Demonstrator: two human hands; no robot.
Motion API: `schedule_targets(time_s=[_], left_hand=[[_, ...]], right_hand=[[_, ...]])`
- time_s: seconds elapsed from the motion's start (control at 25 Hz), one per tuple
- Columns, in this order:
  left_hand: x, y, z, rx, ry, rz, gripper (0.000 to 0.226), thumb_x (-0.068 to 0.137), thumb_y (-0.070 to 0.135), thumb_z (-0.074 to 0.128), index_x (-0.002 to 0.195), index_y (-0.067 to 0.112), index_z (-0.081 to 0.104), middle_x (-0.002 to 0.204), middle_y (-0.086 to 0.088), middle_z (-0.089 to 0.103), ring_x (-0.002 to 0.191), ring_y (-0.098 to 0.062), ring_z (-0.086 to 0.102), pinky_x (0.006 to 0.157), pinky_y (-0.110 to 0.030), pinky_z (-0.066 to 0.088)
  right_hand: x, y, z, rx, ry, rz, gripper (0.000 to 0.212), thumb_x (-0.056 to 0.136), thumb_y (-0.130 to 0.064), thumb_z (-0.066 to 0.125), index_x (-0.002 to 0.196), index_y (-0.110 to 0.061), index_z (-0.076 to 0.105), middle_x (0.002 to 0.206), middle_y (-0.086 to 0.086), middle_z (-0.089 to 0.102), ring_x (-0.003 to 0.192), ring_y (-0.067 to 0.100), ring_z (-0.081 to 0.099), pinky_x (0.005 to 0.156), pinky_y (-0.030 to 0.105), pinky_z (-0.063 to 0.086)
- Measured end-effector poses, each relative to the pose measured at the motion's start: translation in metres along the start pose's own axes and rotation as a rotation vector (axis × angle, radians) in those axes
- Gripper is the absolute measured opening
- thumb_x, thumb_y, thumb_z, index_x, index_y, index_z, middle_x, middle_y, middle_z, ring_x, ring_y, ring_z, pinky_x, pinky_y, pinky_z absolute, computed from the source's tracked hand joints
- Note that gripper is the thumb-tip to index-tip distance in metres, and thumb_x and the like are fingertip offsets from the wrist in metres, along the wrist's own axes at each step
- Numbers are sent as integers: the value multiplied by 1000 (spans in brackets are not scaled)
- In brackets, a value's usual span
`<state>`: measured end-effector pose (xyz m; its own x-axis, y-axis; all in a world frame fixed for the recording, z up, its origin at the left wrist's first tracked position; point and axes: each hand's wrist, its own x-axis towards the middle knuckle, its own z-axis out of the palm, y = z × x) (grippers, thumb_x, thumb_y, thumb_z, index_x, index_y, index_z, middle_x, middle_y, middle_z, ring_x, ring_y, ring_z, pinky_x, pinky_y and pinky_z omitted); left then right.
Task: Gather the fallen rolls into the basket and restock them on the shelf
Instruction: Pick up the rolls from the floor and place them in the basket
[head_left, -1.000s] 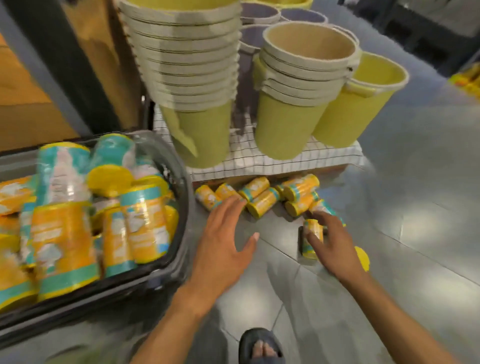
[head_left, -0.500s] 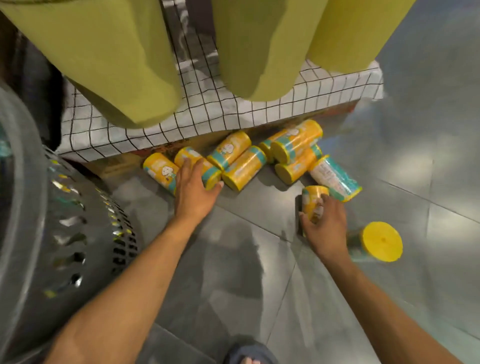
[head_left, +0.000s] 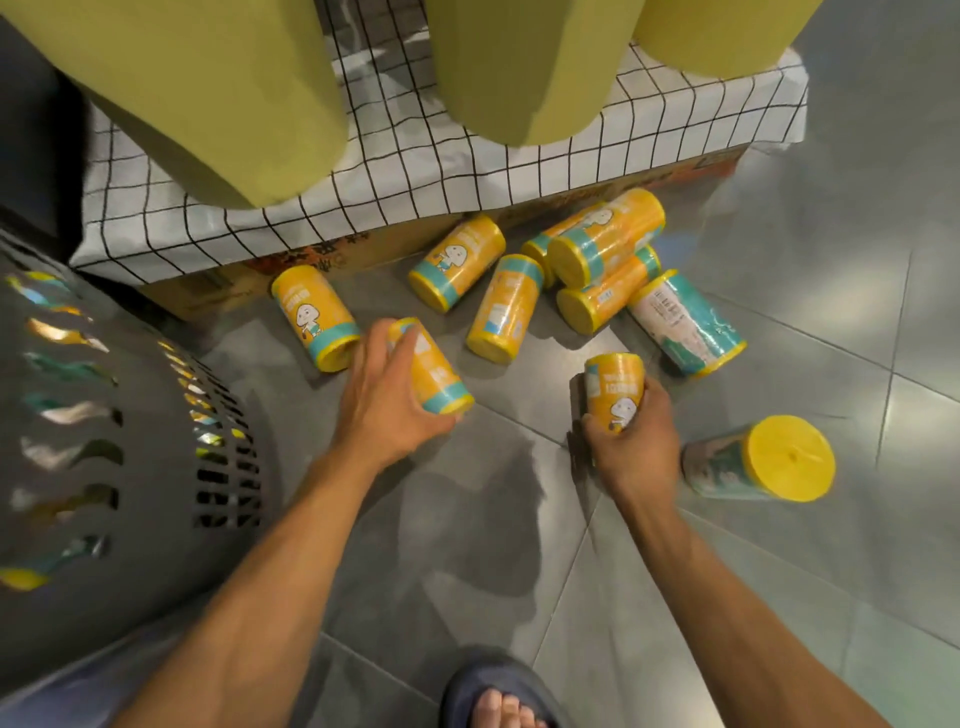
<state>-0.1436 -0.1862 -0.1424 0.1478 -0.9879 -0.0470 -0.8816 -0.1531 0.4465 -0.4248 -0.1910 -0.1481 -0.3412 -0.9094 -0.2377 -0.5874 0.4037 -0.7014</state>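
- Left hand (head_left: 387, 410) grips an orange roll (head_left: 431, 371); right hand (head_left: 631, 447) grips another roll (head_left: 613, 392) with a cartoon figure; print unreadable.
- More fallen rolls (head_left: 602, 244) lie along the checked cloth's (head_left: 467, 176) edge on the grey tiled floor (head_left: 519, 571).
- Grey basket (head_left: 130, 415) at the left edge.
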Motion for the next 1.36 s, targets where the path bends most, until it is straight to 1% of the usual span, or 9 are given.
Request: schedule_targets(time_s=[0.2, 0.32, 0.44, 0.64, 0.76, 0.92, 1.08, 1.16, 1.36], left_hand=[[-101, 47, -49, -295, 42, -14, 112, 51, 58, 81, 148, 18, 44, 157, -5, 26, 143, -25, 30, 116, -38, 36], [-148, 83, -134, -469, 187, 4, 110, 51, 60, 79, 148, 21, 47, 159, 0, 24, 148, -15, 27, 118, -23, 29], [-188, 114, -236, -641, 157, 70, 111, 51, 49, 88, 150, 28, 43, 163, 8, 18, 152, -13, 24, 119, -38, 37], [-243, 76, -389, -610, 285, 125, 109, 53, 40, 94, 149, 31, 43, 159, 12, 20, 150, -12, 29, 115, -44, 43], [-272, 2, -453, -488, 409, -49, 102, 50, 40, 92, 141, 34, 47, 151, 6, 23, 144, -6, 32, 116, -40, 41], [-300, -95, -505, -361, 401, -288, 94, 48, 29, 94, 131, 36, 50, 146, -1, 21, 141, -15, 32, 113, -11, 29], [-308, -145, -509, -398, 291, -429, 95, 64, 0, 91, 140, 35, 46, 162, 0, 3, 150, -17, 17, 115, -39, 40], [-320, -157, -502, -415, 271, -477, 95, 73, 1, 86, 148, 40, 40, 167, 9, -3, 151, -13, 11, 111, -38, 40], [-331, -139, -478, -469, 508, -458, 79, 85, 24, 82, 153, 28, 40, 160, 6, 35, 148, -15, 32, 113, -30, 34]], right_hand=[[-62, -48, -31, 285, -102, 11, 60, 76, -30, 84, 131, -30, 60, 110, -7, 72, 94, 13, 71, 80, 36, 61], [-106, -111, -89, 428, -246, -103, 47, 80, -21, 83, 120, -36, 65, 109, -9, 75, 92, 4, 73, 71, 22, 58], [-147, -207, -144, 492, -390, -222, 35, 90, -13, 74, 123, -22, 68, 105, -2, 78, 91, 11, 74, 68, 20, 55], [-232, -367, -169, 529, -812, -246, 9, 92, -25, 70, 99, -20, 69, 75, 4, 72, 53, 16, 67, 38, 25, 46], [-283, -421, -131, 478, -995, -286, 25, 91, -24, 72, 112, -10, 69, 94, 11, 78, 73, 22, 75, 55, 35, 60], [-353, -475, -58, 421, -1118, -295, 48, 87, -25, 78, 128, -9, 58, 111, 18, 75, 91, 33, 76, 74, 48, 64], [-411, -497, 13, 353, -1131, -411, 44, 87, -30, 77, 123, -20, 53, 119, 9, 68, 103, 30, 72, 87, 46, 60], [-422, -489, 26, 194, -1039, -541, 47, 92, -36, 72, 131, -19, 53, 124, 1, 60, 109, 22, 63, 91, 38, 53], [-365, -474, -22, 2, -835, -831, 41, 93, -33, 72, 130, -16, 65, 125, 0, 65, 111, 15, 61, 96, 31, 47]])
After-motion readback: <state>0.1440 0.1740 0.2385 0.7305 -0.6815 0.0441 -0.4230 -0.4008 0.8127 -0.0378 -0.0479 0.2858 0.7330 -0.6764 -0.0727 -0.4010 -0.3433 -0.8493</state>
